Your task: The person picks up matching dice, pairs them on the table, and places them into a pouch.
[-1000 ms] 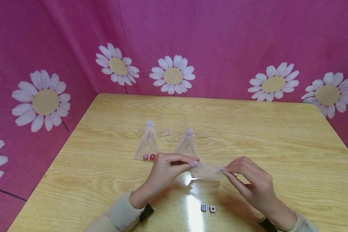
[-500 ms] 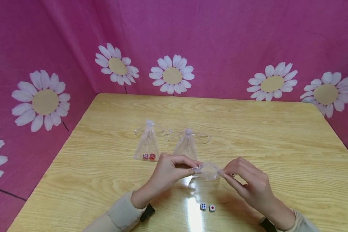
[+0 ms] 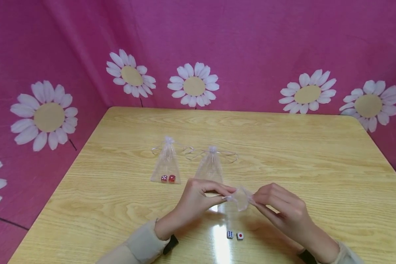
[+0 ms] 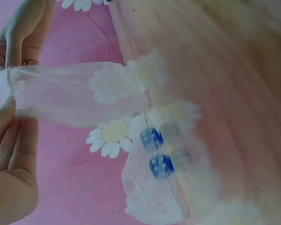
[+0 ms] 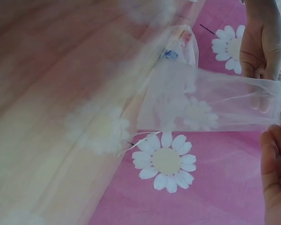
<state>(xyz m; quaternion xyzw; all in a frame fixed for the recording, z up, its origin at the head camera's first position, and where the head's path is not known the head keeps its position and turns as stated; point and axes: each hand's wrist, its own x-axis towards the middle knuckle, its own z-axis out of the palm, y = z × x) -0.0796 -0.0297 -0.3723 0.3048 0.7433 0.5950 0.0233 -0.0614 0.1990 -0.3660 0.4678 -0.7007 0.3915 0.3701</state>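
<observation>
My left hand (image 3: 198, 200) pinches one side of the mouth of a sheer white organza drawstring bag (image 3: 241, 200), and my right hand (image 3: 283, 207) pinches the opposite side. Between them the mouth is spread apart. The bag hangs down above the table; no dice show through its cloth (image 4: 75, 89). Below it lie two white dice, one with blue pips (image 3: 230, 234) and one showing a red pip (image 3: 239, 236). Just behind my left hand lies a second organza bag (image 3: 211, 167); its blue dice (image 4: 161, 167) appear in the left wrist view but are hidden in the head view.
A third organza bag (image 3: 166, 159) with two red dice (image 3: 172, 178) inside lies at the left. Thin ribbon loops (image 3: 229, 157) spread from the closed bags. The glossy wood-grain table (image 3: 283, 146) meets a pink flowered curtain (image 3: 250, 44) at the back.
The held bag's mouth has gone from stretched flat to spread wide, as the hands drew closer together and tipped it toward the camera. Dice and other bags stay in place.
</observation>
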